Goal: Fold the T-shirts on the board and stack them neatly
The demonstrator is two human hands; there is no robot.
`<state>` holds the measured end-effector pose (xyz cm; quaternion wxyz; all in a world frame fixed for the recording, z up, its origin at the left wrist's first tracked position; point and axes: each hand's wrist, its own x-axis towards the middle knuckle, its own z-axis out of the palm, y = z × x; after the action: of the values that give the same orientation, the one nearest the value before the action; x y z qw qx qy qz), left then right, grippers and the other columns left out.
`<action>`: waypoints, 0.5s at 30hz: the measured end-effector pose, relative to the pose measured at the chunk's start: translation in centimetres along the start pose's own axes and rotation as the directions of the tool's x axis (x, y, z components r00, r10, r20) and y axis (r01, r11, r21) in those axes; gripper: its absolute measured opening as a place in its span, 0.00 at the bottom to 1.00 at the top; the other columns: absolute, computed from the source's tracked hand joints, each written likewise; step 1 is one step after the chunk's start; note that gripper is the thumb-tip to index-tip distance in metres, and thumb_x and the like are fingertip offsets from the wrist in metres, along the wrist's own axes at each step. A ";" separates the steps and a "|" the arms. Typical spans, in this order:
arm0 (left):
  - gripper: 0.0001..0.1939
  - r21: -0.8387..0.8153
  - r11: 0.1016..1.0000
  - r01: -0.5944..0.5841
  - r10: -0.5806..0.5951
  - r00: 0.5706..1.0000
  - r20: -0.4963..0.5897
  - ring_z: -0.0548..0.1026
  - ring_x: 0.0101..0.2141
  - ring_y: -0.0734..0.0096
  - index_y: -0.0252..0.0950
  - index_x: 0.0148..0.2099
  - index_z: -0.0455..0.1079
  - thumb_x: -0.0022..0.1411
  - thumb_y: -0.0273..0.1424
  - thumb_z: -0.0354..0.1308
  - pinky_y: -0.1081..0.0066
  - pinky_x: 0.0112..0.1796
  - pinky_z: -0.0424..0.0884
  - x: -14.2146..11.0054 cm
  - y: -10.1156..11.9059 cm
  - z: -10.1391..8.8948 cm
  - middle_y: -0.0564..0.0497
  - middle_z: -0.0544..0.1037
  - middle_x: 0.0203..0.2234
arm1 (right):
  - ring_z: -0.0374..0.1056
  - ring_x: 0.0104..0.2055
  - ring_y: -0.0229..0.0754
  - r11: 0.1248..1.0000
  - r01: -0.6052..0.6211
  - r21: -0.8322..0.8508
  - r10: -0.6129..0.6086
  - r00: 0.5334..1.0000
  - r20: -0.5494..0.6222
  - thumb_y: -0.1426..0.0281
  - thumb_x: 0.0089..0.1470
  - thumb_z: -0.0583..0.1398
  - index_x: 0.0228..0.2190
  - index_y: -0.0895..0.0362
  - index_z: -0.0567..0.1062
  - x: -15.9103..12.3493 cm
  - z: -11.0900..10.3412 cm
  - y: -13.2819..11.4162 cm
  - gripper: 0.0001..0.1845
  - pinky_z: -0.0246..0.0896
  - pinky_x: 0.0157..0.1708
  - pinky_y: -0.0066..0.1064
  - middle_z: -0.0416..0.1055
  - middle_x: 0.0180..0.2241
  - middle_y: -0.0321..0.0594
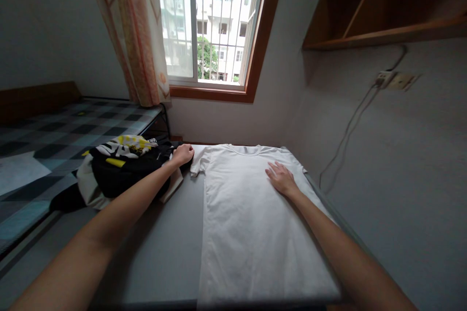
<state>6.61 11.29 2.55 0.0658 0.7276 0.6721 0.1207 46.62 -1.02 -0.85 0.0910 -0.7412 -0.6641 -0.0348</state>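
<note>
A white short-sleeved T-shirt [241, 214] lies spread on a grey table [164, 252], its collar toward the window and its lower end at the near edge. My right hand [280, 177] rests flat on the upper right of the shirt, fingers spread. My left hand [183, 154] is closed beside the shirt's left sleeve, at the right end of a heap of black clothes [127, 175] with white and yellow patterns. Whatever its curled fingers hold, if anything, is hidden.
To the left is a bed with a checked sheet [109, 119] and a white paper [22, 170]. A barred window [219, 34] and a curtain [140, 34] are ahead. On the right wall, a cable [345, 138] hangs from a socket [386, 79] under a wooden shelf [386, 34].
</note>
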 end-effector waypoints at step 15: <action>0.28 -0.528 0.849 0.017 -0.057 0.997 -0.060 0.72 0.27 0.69 0.36 0.27 0.63 0.63 0.54 0.40 0.74 0.27 0.67 0.5 -2.0 -1.6 0.51 0.72 0.21 | 0.44 0.69 0.52 1.000 -0.015 -0.014 0.016 0.996 0.082 0.53 0.64 0.44 0.63 0.52 0.60 -0.7 0.7 -1.6 0.32 0.41 0.64 0.48 0.50 0.67 0.45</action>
<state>4.29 11.82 3.57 0.2402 0.6638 0.6290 0.3256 44.92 -1.47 -1.52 0.0589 -0.7478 -0.6612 -0.0080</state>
